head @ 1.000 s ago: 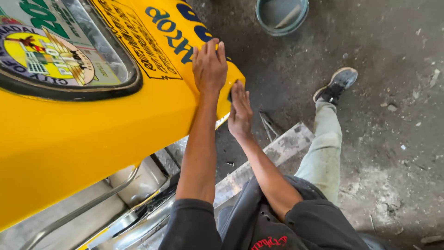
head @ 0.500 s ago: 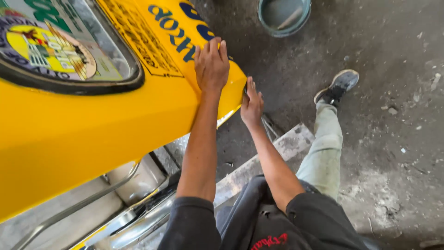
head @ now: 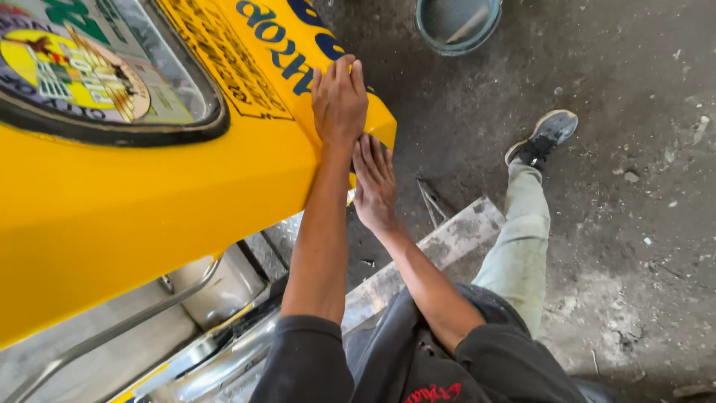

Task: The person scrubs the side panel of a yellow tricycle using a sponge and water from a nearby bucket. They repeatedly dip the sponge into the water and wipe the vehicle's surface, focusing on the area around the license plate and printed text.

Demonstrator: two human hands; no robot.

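A big glossy yellow vehicle panel (head: 149, 201) with blue lettering and a round-cornered window fills the left of the head view. My left hand (head: 339, 97) lies flat, palm down, on the panel's top near its right corner. My right hand (head: 374, 183) presses with spread fingers against the panel's lower right edge, just under my left wrist. Neither hand holds anything. My right leg in light trousers (head: 518, 250) reaches out to a dark shoe (head: 544, 134) on the floor.
A round grey-green bucket (head: 456, 22) stands on the dusty concrete floor at the top. A pale plank (head: 440, 246) lies slanted under my arms. Shiny metal rails and bodywork (head: 201, 351) sit below the panel at lower left.
My right hand has slid up and left along the panel's lower edge, closer under my left wrist. My left hand stays flat on the panel.
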